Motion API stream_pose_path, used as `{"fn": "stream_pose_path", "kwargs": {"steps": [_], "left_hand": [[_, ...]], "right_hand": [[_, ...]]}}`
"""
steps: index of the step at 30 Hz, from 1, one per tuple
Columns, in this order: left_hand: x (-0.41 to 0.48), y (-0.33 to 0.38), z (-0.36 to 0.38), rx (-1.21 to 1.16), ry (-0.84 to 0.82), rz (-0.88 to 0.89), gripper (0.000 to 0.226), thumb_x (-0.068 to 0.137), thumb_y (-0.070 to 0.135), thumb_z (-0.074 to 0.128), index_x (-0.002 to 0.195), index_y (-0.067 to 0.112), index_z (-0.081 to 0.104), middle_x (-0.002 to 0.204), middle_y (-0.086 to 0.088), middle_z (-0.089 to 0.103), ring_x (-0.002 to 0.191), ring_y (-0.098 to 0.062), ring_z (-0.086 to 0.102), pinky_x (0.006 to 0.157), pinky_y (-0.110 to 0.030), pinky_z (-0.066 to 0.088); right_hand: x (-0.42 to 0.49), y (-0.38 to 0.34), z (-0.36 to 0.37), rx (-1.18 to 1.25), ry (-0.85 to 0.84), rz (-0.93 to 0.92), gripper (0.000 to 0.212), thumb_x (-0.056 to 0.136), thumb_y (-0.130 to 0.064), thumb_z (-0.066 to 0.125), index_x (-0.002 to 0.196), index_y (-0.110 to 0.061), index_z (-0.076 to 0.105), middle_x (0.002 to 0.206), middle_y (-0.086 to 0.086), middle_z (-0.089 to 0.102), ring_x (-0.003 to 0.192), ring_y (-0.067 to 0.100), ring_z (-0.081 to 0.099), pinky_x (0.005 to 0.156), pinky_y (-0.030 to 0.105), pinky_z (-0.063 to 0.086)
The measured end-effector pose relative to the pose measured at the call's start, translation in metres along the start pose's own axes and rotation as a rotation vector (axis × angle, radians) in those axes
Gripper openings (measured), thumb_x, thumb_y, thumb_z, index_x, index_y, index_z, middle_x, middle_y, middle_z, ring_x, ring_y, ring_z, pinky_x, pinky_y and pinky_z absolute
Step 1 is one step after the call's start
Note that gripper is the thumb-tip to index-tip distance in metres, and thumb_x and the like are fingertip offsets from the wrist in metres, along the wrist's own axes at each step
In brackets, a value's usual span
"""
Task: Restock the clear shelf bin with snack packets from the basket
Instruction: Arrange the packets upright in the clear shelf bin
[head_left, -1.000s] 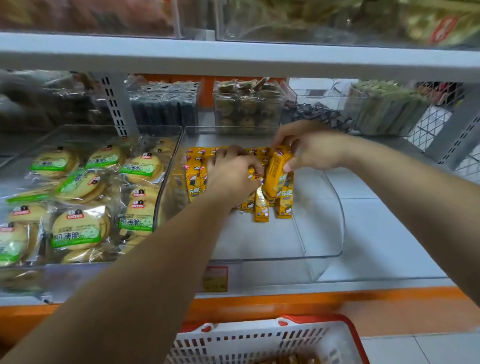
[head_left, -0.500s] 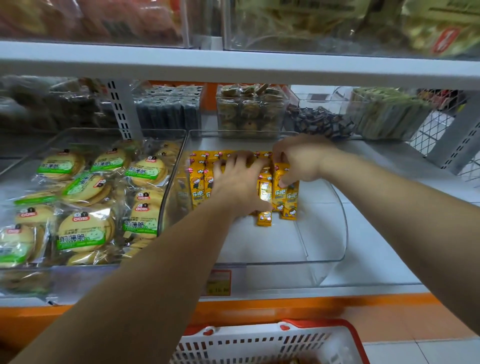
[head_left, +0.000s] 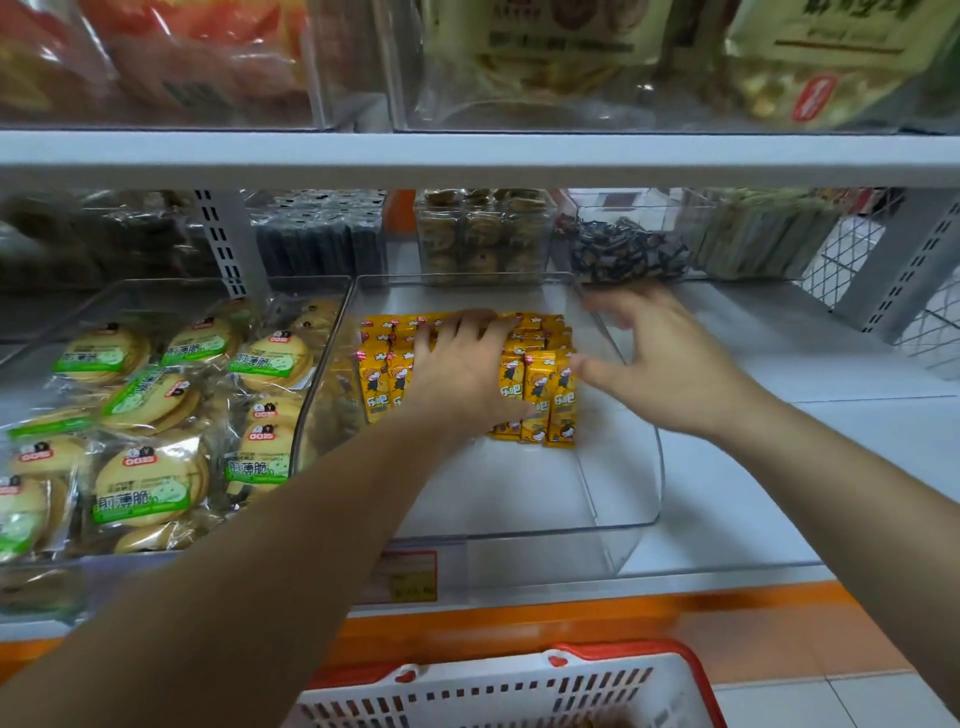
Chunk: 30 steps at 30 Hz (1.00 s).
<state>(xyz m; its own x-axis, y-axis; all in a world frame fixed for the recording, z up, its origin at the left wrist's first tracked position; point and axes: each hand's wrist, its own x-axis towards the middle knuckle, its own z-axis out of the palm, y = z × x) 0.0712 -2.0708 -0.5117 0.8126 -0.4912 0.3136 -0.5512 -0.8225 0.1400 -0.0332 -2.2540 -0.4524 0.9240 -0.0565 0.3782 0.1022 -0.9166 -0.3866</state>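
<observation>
Clear bin (head_left: 519, 491), yellow packets (head_left: 540, 400), perhaps stacked

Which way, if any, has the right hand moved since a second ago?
Yes. The right hand has let go of the yellow packets and shifted right. It is now open, over the right wall of the clear bin.

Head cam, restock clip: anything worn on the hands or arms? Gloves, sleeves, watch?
Nothing worn that shows. Left hand and right hand are ungloved, no rings visible; left forearm and right forearm bare to the frame edge, no sleeves, watch or bands.
</observation>
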Motion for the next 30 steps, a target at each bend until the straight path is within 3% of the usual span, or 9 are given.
{"fn": "stream_pose_path", "kwargs": {"steps": [2,5,6,10,15,19,23,28,30], "left_hand": [[0.004,0.007,-0.001,-0.002,0.009,0.081,0.106,0.067,0.069,0.079,0.154,0.036,0.029,0.157,0.002,0.035,0.146,-0.025,0.028,0.12,-0.05,0.018],[0.013,0.02,0.003,0.071,-0.019,0.2,0.111,0.066,0.072,0.077,0.156,0.031,0.026,0.159,0.0,0.034,0.147,-0.026,0.028,0.121,-0.051,0.02],[0.017,0.024,0.005,0.095,-0.033,0.227,0.113,0.067,0.074,0.076,0.157,0.028,0.025,0.161,0.0,0.032,0.148,-0.027,0.028,0.122,-0.052,0.019],[0.025,0.029,0.016,0.168,-0.057,0.271,0.118,0.066,0.077,0.072,0.159,0.021,0.025,0.165,-0.002,0.03,0.152,-0.025,0.027,0.124,-0.053,0.019],[0.028,0.03,0.026,0.199,0.025,0.241,0.113,0.063,0.071,0.078,0.155,0.023,0.035,0.16,0.001,0.041,0.146,-0.023,0.04,0.12,-0.048,0.029],[0.028,0.033,0.025,0.23,0.011,0.224,0.114,0.062,0.069,0.081,0.155,0.024,0.033,0.161,0.002,0.04,0.145,-0.022,0.041,0.119,-0.048,0.03],[0.031,0.035,0.006,0.168,-0.139,0.203,0.112,0.068,0.066,0.081,0.158,0.026,0.027,0.163,0.001,0.035,0.147,-0.024,0.036,0.121,-0.047,0.028],[0.013,0.04,-0.047,0.05,-0.207,0.112,0.085,0.083,0.06,0.071,0.154,0.032,0.035,0.149,-0.005,0.054,0.132,-0.03,0.053,0.106,-0.042,0.047],[-0.012,0.039,-0.072,0.002,-0.182,0.101,0.071,0.089,0.055,0.068,0.151,0.029,0.044,0.147,-0.005,0.056,0.132,-0.028,0.053,0.104,-0.039,0.045]], "right_hand": [[-0.022,0.006,0.001,0.119,-0.064,0.057,0.068,0.077,-0.044,0.073,0.139,-0.028,0.049,0.126,-0.007,0.055,0.111,0.012,0.059,0.088,0.03,0.048],[-0.038,0.006,0.007,0.363,-0.151,0.086,0.049,0.073,-0.036,0.079,0.104,-0.058,0.047,0.095,-0.038,0.058,0.089,-0.005,0.063,0.07,0.01,0.046],[-0.039,0.007,0.009,0.387,-0.15,0.093,0.044,0.07,-0.039,0.077,0.097,-0.057,0.048,0.092,-0.044,0.056,0.088,-0.003,0.063,0.07,0.012,0.047],[-0.043,0.005,0.012,0.382,-0.103,0.033,0.055,0.066,-0.049,0.071,0.108,-0.055,0.037,0.093,-0.053,0.049,0.092,-0.004,0.058,0.07,0.008,0.045],[-0.043,0.009,0.017,0.349,-0.091,0.052,0.053,0.077,-0.041,0.074,0.11,-0.052,0.034,0.11,-0.01,0.055,0.096,0.011,0.06,0.073,0.026,0.046],[-0.042,0.007,0.019,0.317,-0.13,0.07,0.048,0.078,-0.04,0.071,0.115,-0.039,0.04,0.116,-0.005,0.055,0.094,0.016,0.062,0.078,0.035,0.052],[-0.041,0.004,0.013,0.231,-0.161,0.073,0.048,0.078,-0.041,0.069,0.116,-0.032,0.042,0.117,-0.002,0.054,0.091,0.018,0.061,0.08,0.039,0.053],[-0.038,-0.001,0.006,-0.035,-0.211,0.108,0.062,0.074,-0.052,0.068,0.122,-0.025,0.04,0.125,0.0,0.057,0.104,0.026,0.06,0.079,0.037,0.05],[-0.04,-0.009,0.001,-0.197,-0.18,0.122,0.067,0.075,-0.059,0.066,0.125,-0.023,0.041,0.126,0.002,0.059,0.111,0.03,0.06,0.078,0.04,0.047]]}}
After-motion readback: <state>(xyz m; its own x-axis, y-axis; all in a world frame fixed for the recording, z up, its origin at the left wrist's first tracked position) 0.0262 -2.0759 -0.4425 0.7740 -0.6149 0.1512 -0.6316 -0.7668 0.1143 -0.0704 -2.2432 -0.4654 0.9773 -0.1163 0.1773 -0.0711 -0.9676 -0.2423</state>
